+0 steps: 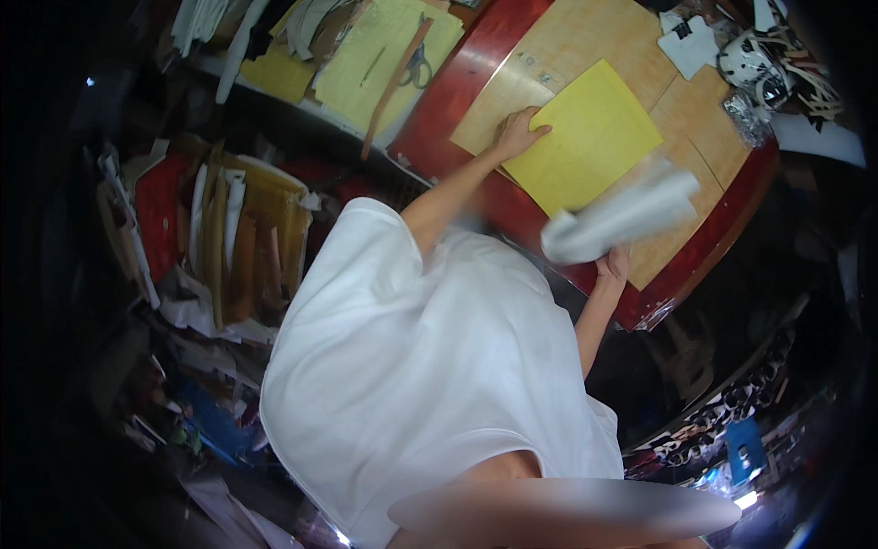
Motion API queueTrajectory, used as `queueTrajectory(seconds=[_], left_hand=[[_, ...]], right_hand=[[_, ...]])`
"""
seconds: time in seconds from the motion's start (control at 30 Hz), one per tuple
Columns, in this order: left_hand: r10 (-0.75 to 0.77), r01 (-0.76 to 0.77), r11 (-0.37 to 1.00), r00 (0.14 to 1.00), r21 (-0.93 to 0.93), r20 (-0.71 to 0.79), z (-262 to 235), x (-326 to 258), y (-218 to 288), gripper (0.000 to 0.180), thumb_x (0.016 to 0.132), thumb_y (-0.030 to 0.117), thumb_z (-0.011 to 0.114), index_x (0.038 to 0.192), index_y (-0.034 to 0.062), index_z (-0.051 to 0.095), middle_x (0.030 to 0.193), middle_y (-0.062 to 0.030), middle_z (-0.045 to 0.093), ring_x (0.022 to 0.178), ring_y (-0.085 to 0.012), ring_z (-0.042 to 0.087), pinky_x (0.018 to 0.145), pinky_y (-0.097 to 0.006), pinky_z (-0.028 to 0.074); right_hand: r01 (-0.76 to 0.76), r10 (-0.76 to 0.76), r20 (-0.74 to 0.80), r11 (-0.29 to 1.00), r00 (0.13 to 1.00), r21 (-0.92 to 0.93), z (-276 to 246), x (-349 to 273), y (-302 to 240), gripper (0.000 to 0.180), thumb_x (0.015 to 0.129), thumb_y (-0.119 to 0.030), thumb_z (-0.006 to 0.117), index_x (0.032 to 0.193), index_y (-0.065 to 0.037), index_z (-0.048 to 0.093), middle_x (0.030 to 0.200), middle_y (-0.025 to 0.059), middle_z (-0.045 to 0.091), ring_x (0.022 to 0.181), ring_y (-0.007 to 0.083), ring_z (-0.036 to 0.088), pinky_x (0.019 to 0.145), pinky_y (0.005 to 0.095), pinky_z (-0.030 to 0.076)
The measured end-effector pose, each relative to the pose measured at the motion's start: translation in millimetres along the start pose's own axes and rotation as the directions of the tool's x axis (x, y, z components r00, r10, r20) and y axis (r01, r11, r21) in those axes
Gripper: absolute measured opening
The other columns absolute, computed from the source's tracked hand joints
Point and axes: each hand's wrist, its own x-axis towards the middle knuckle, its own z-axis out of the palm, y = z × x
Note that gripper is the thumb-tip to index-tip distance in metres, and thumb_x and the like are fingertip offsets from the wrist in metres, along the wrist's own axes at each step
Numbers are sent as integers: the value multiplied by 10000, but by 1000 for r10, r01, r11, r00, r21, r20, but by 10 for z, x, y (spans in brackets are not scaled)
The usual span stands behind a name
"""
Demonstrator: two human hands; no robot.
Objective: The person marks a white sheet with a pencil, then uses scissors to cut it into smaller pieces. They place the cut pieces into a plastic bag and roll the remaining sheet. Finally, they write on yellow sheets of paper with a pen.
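A yellow sheet (pixel 599 137) lies at an angle on the wooden top of the table. At its left edge is my left hand (pixel 521 135), the thumb over the sheet and the fingers curled beside it. My right hand (pixel 615 263) is closed at the lower side of a white roll of sheet material (pixel 622 215), near the table's front edge. The roll is smeared by motion and hangs across the sheet's lower right corner. Part of my right hand is hidden behind it.
The table (pixel 672 274) has a red rim. Scissors (pixel 419 69) and a brown strip (pixel 395 87) rest on yellow sheets at the upper left. White straps and clutter (pixel 764 69) crowd the far right corner. A bin of rolled materials (pixel 229 229) stands on the left.
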Motion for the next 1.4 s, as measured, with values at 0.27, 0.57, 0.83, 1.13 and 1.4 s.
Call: queueTrajectory(seconds=[0.27,0.57,0.83,1.13,1.4], left_hand=[[-268,470,838,796,275,-542,-1731,343,-924,286,840,64,602,1121,83,646,1053,-152,661,998,-305,644,849,-396,507],[-89,314,834,888,453,-452,-2561,1030,-1437,207,939,124,561,1117,87,659,1093,-120,639,998,-277,629,859,-390,504],[-135,233,914,947,334,-291,-2547,1997,-1585,209,909,192,638,1080,76,677,999,-95,719,870,-208,699,793,-354,546],[-712,575,577,702,-580,-13,-1960,2731,-1635,341,920,343,660,882,4,644,773,-88,668,623,-168,637,553,-254,567],[-657,474,603,751,-641,-63,-2098,2654,-1491,262,927,260,665,745,89,586,656,-11,602,529,-91,532,504,-219,490]], right_hand=[[-328,60,-450,771,891,-546,-398,445,378,668,823,-130,732,1385,32,408,1286,160,551,1138,250,550,965,351,445],[-384,187,-460,839,868,-385,-268,262,309,620,846,-106,717,1377,-5,414,1244,139,577,1105,244,582,941,361,490],[-195,191,-414,980,890,32,125,123,407,496,903,-69,612,1335,89,423,1256,185,568,1138,308,579,1012,432,463],[-178,162,-436,984,885,3,808,425,555,532,874,-97,681,1342,16,455,1222,111,601,1103,235,599,967,371,496],[-183,118,-468,978,876,-96,1099,556,369,550,832,-100,741,1308,2,486,1192,110,608,1063,204,602,903,333,503]])
